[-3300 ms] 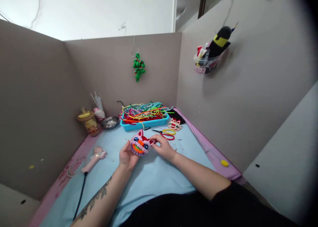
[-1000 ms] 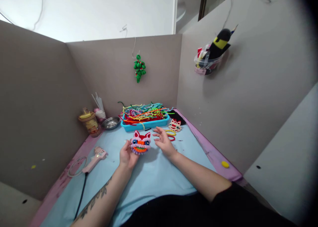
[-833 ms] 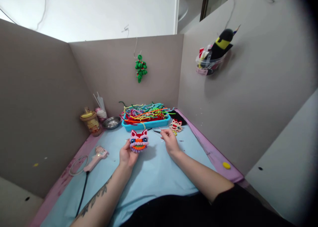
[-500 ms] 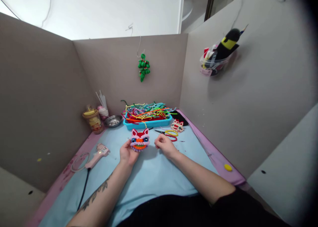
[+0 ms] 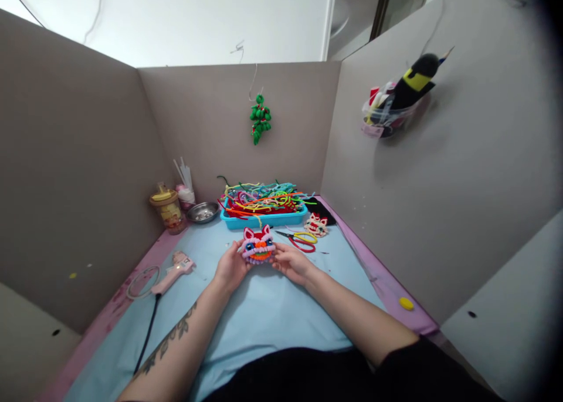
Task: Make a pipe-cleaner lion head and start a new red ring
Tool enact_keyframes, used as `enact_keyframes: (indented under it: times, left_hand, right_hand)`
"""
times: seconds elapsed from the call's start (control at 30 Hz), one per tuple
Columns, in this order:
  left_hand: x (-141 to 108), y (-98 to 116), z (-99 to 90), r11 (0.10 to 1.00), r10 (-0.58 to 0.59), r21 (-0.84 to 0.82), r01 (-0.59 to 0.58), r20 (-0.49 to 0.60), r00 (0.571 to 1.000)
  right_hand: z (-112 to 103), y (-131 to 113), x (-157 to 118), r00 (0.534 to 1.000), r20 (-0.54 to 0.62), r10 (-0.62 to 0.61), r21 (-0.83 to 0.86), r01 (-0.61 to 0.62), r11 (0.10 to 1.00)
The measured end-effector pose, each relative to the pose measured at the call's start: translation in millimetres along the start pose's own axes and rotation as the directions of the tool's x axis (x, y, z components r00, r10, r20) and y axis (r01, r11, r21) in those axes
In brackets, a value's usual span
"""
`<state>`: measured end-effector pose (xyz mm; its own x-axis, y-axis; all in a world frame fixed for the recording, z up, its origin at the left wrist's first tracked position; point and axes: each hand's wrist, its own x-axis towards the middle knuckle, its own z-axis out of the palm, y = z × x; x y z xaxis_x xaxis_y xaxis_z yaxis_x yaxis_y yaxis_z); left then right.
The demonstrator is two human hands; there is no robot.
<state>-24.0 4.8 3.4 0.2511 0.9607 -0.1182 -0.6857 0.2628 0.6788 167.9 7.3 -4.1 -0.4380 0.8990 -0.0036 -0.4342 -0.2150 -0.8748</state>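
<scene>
A lion-head figure (image 5: 258, 246) made of fuzzy pipe cleaners faces me, with pink-edged red ears, blue eyes, an orange nose and mouth, and lilac trim. My left hand (image 5: 232, 267) is closed on its left edge. On the opposite edge, my right hand (image 5: 292, 262) grips it too, fingers curled behind and below. The figure's back is hidden. Just beyond my right hand lie scissors (image 5: 303, 240) with one yellow and one red handle. A second, cream and red animal head (image 5: 316, 225) rests past them.
A blue tray (image 5: 268, 220) heaped with colourful pipe cleaners stands at the back. Leftward are a metal bowl (image 5: 203, 212), a lidded cup (image 5: 170, 211) and a pink glue gun (image 5: 172, 276) with its cable. Grey partitions (image 5: 237, 132) enclose the table; a yellow disc (image 5: 406, 303) lies right.
My right hand has moved left and taken hold of the lion head's right side. The figure now sits between both hands and is tipped slightly. The view has shifted a little.
</scene>
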Motion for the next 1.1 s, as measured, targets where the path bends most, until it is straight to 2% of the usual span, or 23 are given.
enact_keyframes:
  times: [0.1,0.17,0.27,0.3,0.37,0.43,0.47,0.5,0.53,0.57,0.6,0.67,0.77,0.9,1.1]
  left_hand:
    - [2.8,4.2,-12.5,0.968,-0.063,0.237,0.087,-0.107,0.992]
    - [3.0,9.4,-18.0,0.914,-0.046,0.393,0.101,-0.148,0.988]
    - [2.0,20.5,-20.8,0.757,0.172,0.654,0.004,-0.206,0.963]
    - [1.2,24.4,-20.6,0.689,0.275,0.724,-0.026,-0.228,0.934]
    - [-2.0,30.6,-18.4,0.594,0.484,0.797,-0.108,-0.247,0.839]
    - [-8.1,31.8,-13.3,0.565,0.638,0.779,-0.271,-0.205,0.742]
    - [-12.1,29.8,-9.6,0.56,0.671,0.744,-0.365,-0.148,0.727]
    - [-16.5,26.0,-5.1,0.564,0.661,0.703,-0.433,-0.07,0.747]
    - [-21.0,20.5,-0.1,0.575,0.598,0.676,-0.46,0.035,0.8]
    - [-25.1,13.8,5.1,0.576,0.49,0.679,-0.455,0.159,0.857]
    - [-28.6,6.4,10.2,0.544,0.382,0.709,-0.449,0.267,0.885]
    - [-32.9,-7.5,18.2,0.409,0.229,0.781,-0.472,0.413,0.881]
    - [-33.2,-18.6,21.3,0.272,0.194,0.83,-0.487,0.448,0.873]
    - [-31.0,-15.9,15.2,0.169,0.225,0.869,-0.464,0.424,0.877]
    - [-36.2,-13.9,20.3,0.194,0.225,0.823,-0.534,0.492,0.841]
  right_hand:
    - [-1.4,1.6,1.9,1.0,-0.027,0.014,-0.002,-0.014,1.0]
    - [-0.6,4.0,1.7,0.997,-0.059,0.054,-0.041,-0.057,0.998]
    - [-1.1,7.0,0.6,0.981,-0.174,0.09,-0.15,-0.116,0.982]
    - [-1.9,7.3,0.1,0.974,-0.219,0.06,-0.211,-0.107,0.972]
    - [-3.5,6.6,-1.3,0.958,-0.275,-0.076,-0.37,-0.033,0.928]
    - [-3.2,5.1,-3.8,0.93,-0.262,-0.259,-0.543,0.079,0.836]
    - [-1.9,4.5,-5.6,0.911,-0.231,-0.342,-0.621,0.132,0.773]
    - [0.1,4.3,-7.8,0.893,-0.186,-0.409,-0.689,0.178,0.702]
    - [2.4,4.5,-10.1,0.878,-0.129,-0.462,-0.746,0.221,0.628]
    - [5.0,5.2,-12.6,0.866,-0.064,-0.496,-0.79,0.26,0.556]
    - [7.3,6.1,-15.1,0.856,0.002,-0.517,-0.819,0.297,0.49]
    - [10.6,8.3,-19.3,0.84,0.115,-0.531,-0.846,0.363,0.392]
    - [11.2,9.8,-22.7,0.824,0.188,-0.534,-0.86,0.4,0.316]
    - [8.7,8.8,-22.9,0.827,0.187,-0.53,-0.87,0.39,0.302]
    - [8.6,5.0,-23.8,0.844,0.171,-0.508,-0.853,0.386,0.353]
